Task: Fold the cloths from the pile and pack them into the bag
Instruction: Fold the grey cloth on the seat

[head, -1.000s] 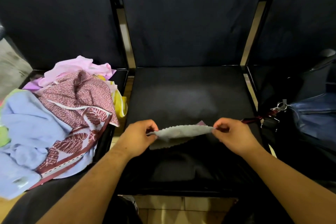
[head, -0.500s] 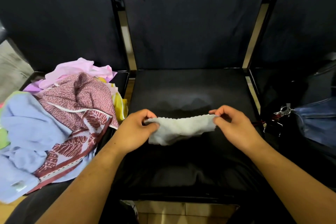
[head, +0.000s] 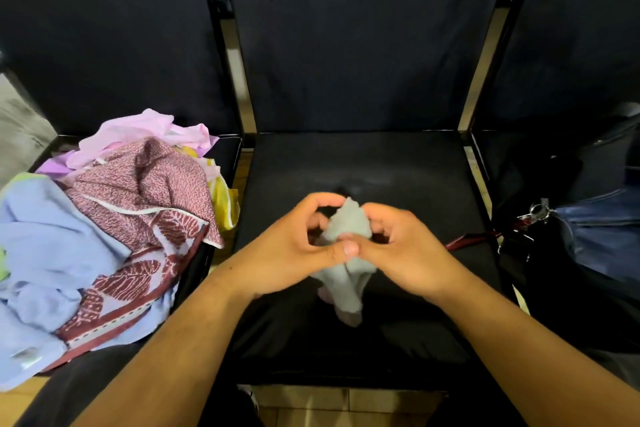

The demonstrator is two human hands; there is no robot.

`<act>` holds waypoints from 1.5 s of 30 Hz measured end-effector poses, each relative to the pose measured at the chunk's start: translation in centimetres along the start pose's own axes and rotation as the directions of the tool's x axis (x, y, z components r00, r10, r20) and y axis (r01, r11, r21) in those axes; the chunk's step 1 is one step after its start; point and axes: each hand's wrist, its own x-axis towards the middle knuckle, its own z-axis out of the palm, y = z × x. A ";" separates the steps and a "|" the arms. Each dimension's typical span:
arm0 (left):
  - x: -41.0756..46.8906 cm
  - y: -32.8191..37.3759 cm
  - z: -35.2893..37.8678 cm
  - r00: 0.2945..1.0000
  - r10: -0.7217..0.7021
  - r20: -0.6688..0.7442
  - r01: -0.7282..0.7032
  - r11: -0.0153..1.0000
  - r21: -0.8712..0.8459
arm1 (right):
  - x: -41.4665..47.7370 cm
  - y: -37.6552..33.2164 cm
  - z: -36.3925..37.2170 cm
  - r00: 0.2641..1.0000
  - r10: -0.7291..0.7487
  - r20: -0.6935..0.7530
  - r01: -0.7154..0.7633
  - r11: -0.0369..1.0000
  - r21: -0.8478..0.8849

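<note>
A small pale grey cloth (head: 346,282) hangs doubled over between my two hands above the middle black seat (head: 398,170). My left hand (head: 294,246) and my right hand (head: 405,250) meet at its top, and both pinch the cloth with thumbs and fingers, thumbs touching. Its lower end droops toward the seat. A pile of cloths (head: 104,232) lies on the left seat: pink, maroon patterned, light blue and yellow. A dark blue bag (head: 602,236) sits on the right seat.
Three black padded chairs stand side by side with metal frames between them. A key ring and red strap (head: 530,218) hang at the bag's left side. Tiled floor shows below the seat's front edge.
My hands have come together from about a cloth's width apart, and the grey cloth has gone from stretched flat to doubled over and hanging down.
</note>
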 end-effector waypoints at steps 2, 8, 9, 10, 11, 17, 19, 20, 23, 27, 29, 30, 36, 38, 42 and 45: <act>0.0 -0.7 0.0 0.991 -0.100 0.092 0.097 0.994 0.041 | 0.0 -0.3 -0.4 0.998 -0.007 -0.064 0.014 0.994 0.112; -0.2 -1.8 -0.8 0.986 -0.125 -0.113 0.132 0.989 0.059 | 0.0 -0.1 -2.1 0.971 0.075 -0.226 -0.024 0.975 0.220; -0.3 -1.4 -0.9 0.983 -0.108 -0.150 0.111 0.994 0.014 | -0.1 -0.2 -2.4 0.967 0.089 -0.238 -0.031 0.971 0.237; -0.4 -1.1 -1.0 0.978 -0.103 -0.179 0.098 0.995 -0.034 | -0.2 -0.2 -2.6 0.966 0.097 -0.239 -0.038 0.970 0.242; -0.4 -0.8 -1.1 0.976 -0.111 -0.189 0.094 0.991 -0.094 | -0.3 -0.4 -3.0 0.968 0.101 -0.229 -0.046 0.970 0.237; -0.5 -0.5 -2.1 0.979 -0.205 0.017 0.191 0.875 -0.446 | -1.0 -1.3 -5.4 0.976 0.217 -0.009 -0.207 0.940 0.273; -0.2 -1.1 -1.8 0.978 -0.206 -0.002 0.188 0.896 -0.403 | -0.7 -0.5 -5.5 0.961 0.276 -0.033 -0.260 0.933 0.249; 0.1 -1.7 -1.5 0.976 -0.215 -0.046 0.188 0.925 -0.331 | -0.5 0.1 -5.2 0.950 0.299 -0.085 -0.274 0.934 0.229; 0.9 -3.0 -0.7 0.963 -0.175 -0.205 0.182 0.983 0.016 | 0.6 2.2 -4.2 0.906 0.309 -0.289 -0.303 0.951 0.067; 1.6 -3.4 -0.4 0.954 -0.118 -0.275 0.144 0.987 0.078 | 1.7 3.5 -3.3 0.890 0.246 -0.384 -0.272 0.962 -0.016; 1.7 -3.2 -0.5 0.954 -0.122 -0.273 0.143 0.988 0.058 | 1.9 3.2 -3.2 0.906 0.220 -0.360 -0.248 0.968 -0.033; 1.6 -3.3 -0.5 0.956 -0.128 -0.263 0.149 0.987 0.063 | 1.9 3.2 -3.2 0.915 0.211 -0.344 -0.242 0.969 -0.050; 1.2 -2.6 -0.9 0.974 -0.138 -0.177 0.147 0.988 0.040 | 1.3 2.2 -3.6 0.945 0.198 -0.259 -0.239 0.961 -0.136; 0.9 -2.0 -1.4 0.980 -0.127 -0.152 0.126 0.992 -0.013 | 0.8 0.9 -4.2 0.968 0.191 -0.164 -0.211 0.971 -0.115; 1.0 -1.6 -2.1 0.958 -0.156 -0.242 0.137 0.986 -0.092 | 0.3 -0.3 -5.3 0.963 0.259 -0.071 -0.255 0.965 0.065; 1.6 -0.9 -2.1 0.929 -0.172 -0.328 0.099 0.969 -0.228 | 1.0 -0.6 -5.1 0.936 0.294 -0.194 -0.239 0.935 0.263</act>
